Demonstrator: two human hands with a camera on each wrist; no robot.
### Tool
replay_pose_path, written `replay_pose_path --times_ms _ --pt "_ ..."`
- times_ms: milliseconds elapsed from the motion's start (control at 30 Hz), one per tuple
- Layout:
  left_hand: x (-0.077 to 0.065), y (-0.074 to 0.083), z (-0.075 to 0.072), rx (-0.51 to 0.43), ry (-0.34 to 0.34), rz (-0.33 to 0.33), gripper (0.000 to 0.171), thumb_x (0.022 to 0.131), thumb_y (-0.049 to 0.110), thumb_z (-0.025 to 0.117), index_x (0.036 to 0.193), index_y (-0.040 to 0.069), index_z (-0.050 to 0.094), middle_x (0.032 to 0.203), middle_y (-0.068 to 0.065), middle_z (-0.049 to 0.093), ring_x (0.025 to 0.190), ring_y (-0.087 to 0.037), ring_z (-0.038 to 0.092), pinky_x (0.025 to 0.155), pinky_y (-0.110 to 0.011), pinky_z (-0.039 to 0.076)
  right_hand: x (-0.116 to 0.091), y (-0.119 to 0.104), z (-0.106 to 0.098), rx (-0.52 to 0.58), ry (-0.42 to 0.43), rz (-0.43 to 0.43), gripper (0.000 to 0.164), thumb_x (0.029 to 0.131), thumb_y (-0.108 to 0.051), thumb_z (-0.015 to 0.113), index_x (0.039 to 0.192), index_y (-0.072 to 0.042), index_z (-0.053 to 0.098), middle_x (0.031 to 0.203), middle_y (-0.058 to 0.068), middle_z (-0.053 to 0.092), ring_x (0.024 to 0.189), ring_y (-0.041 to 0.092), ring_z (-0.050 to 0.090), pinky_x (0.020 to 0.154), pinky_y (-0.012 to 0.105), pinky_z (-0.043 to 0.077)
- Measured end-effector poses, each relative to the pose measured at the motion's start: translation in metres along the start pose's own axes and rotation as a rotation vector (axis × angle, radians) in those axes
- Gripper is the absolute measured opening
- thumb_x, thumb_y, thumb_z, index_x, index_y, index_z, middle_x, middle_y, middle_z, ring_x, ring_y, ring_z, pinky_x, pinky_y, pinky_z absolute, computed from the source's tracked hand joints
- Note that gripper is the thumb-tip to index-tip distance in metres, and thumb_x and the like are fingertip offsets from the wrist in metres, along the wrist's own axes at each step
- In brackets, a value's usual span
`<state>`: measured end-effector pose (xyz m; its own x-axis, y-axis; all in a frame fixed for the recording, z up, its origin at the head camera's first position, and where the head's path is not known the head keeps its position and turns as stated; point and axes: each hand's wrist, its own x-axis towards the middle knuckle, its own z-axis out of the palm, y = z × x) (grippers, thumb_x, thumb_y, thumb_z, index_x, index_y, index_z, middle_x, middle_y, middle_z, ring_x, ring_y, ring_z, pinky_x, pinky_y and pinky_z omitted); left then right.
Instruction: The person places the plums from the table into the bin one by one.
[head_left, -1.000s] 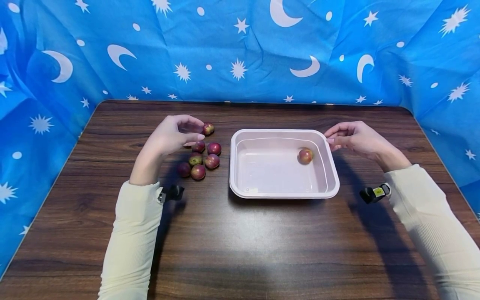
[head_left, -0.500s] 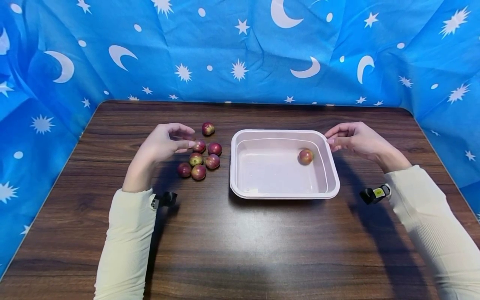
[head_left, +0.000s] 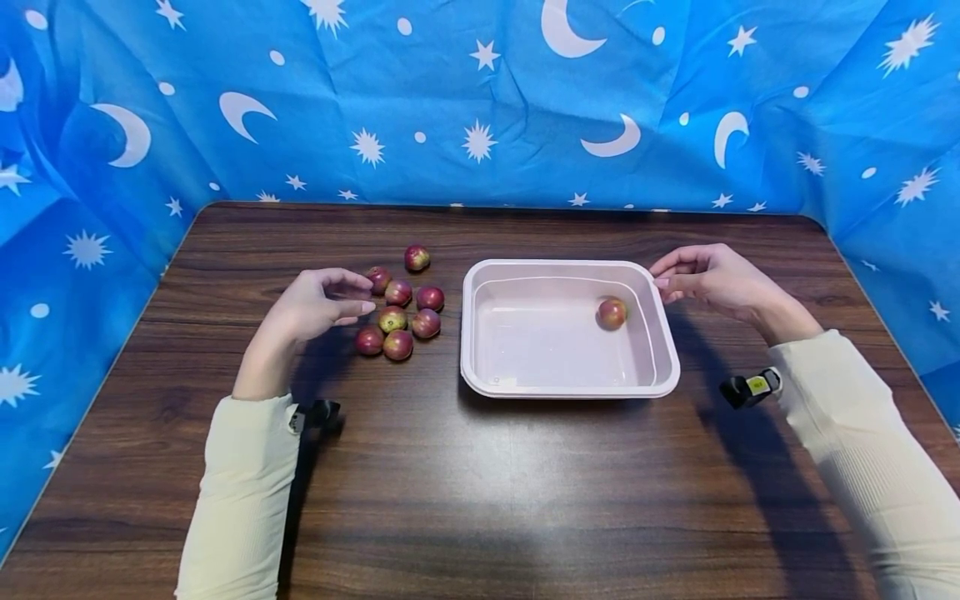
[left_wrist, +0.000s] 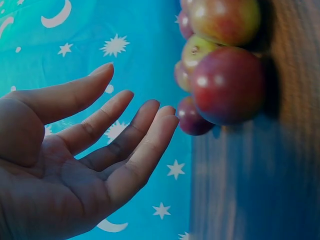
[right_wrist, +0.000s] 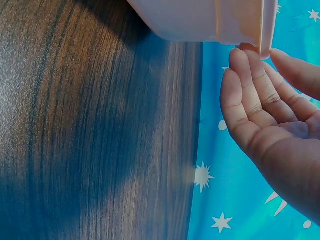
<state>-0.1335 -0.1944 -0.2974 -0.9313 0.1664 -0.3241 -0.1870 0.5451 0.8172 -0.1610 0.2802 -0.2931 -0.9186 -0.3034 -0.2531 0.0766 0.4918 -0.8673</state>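
My left hand (head_left: pixel 307 304) hovers just left of a loose cluster of red and yellow-green plums (head_left: pixel 392 319), its fingers relaxed and holding nothing. In the left wrist view the palm and fingers (left_wrist: pixel 145 145) are spread beside the plums, the nearest plum (left_wrist: pixel 227 85) being deep red. At the right, my right hand (head_left: pixel 720 279) pinches the far right corner of a pale plastic tub (head_left: pixel 480 350). The right wrist view has the thumb on one side of the tub's rim (right_wrist: pixel 267 30) and the fingers under the other. One plum (head_left: pixel 612 313) lies inside the tub, towards its right end.
The brown wood-grain table (head_left: pixel 510 492) carries everything. A blue curtain (head_left: pixel 480 92) with white moons and stars hangs behind its far edge. One plum (head_left: pixel 417 257) sits slightly apart at the back of the cluster.
My left hand has drawn back towards the left and nearer the body, away from the rear plum, uncovering another plum in the cluster. The right hand and the tub have stayed put.
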Motion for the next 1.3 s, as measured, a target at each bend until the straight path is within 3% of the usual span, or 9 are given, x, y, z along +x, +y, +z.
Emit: replay_pose_path --times_ms 100,167,467,567,800,1000,1300 --pt "0.000 -0.006 0.001 -0.034 0.000 -0.024 0.038 0.089 0.007 0.058 0.123 -0.007 0.048 0.120 -0.022 0.048 0.092 -0.016 0.058 0.087 -0.039 0.047 0.000 0.000 0.000 0.014 -0.002 -0.005 0.023 0.089 -0.001 0.056 0.109 0.010 0.054 0.085 0.004 0.065 0.074 0.022 0.063 0.064 0.027 0.054" --pt "0.001 -0.009 0.002 -0.045 0.000 -0.034 0.038 0.089 0.007 0.059 0.123 -0.007 0.048 0.119 -0.022 0.049 0.090 -0.014 0.057 0.087 -0.039 0.048 0.000 0.000 0.000 0.014 -0.001 -0.001 0.023 0.089 -0.002 0.057 0.109 0.009 0.054 0.085 0.004 0.066 0.074 0.023 0.063 0.061 0.025 0.053" --pt "-0.001 -0.020 0.004 -0.036 -0.008 -0.063 0.038 0.090 0.009 0.058 0.123 -0.007 0.047 0.116 -0.022 0.049 0.097 -0.025 0.055 0.086 -0.039 0.048 0.000 0.000 0.000 0.023 -0.009 -0.009 0.022 0.089 -0.001 0.056 0.108 0.009 0.055 0.085 0.004 0.066 0.072 0.020 0.063 0.060 0.026 0.053" --pt "-0.002 -0.023 0.005 -0.030 -0.012 -0.066 0.038 0.090 0.009 0.058 0.123 -0.006 0.047 0.116 -0.022 0.048 0.096 -0.025 0.055 0.085 -0.038 0.049 0.000 0.000 0.000 0.020 -0.011 -0.010 0.021 0.089 -0.002 0.056 0.108 0.009 0.055 0.084 0.004 0.066 0.072 0.021 0.063 0.056 0.025 0.052" --pt "-0.002 -0.029 0.006 -0.043 -0.036 -0.081 0.039 0.088 0.006 0.060 0.122 -0.007 0.047 0.115 -0.022 0.049 0.091 -0.019 0.055 0.084 -0.036 0.050 0.001 0.000 0.000 0.035 -0.015 -0.014 0.021 0.089 -0.001 0.057 0.108 0.009 0.055 0.085 0.004 0.066 0.072 0.019 0.063 0.064 0.028 0.054" --pt "-0.002 -0.033 0.008 -0.079 -0.054 -0.079 0.041 0.086 0.005 0.062 0.121 -0.009 0.047 0.114 -0.023 0.050 0.086 -0.012 0.056 0.081 -0.032 0.051 0.000 -0.001 0.000 0.023 -0.010 -0.010 0.021 0.089 -0.002 0.057 0.107 0.008 0.056 0.084 0.004 0.066 0.071 0.021 0.063 0.051 0.021 0.048" --pt "-0.003 -0.035 0.010 -0.069 -0.063 -0.056 0.042 0.086 0.010 0.064 0.121 -0.008 0.048 0.115 -0.023 0.051 0.088 -0.016 0.056 0.079 -0.031 0.051 0.000 -0.001 0.000 0.012 -0.002 0.004 0.021 0.089 -0.004 0.058 0.107 0.006 0.057 0.084 0.004 0.066 0.070 0.022 0.062 0.042 0.021 0.039"
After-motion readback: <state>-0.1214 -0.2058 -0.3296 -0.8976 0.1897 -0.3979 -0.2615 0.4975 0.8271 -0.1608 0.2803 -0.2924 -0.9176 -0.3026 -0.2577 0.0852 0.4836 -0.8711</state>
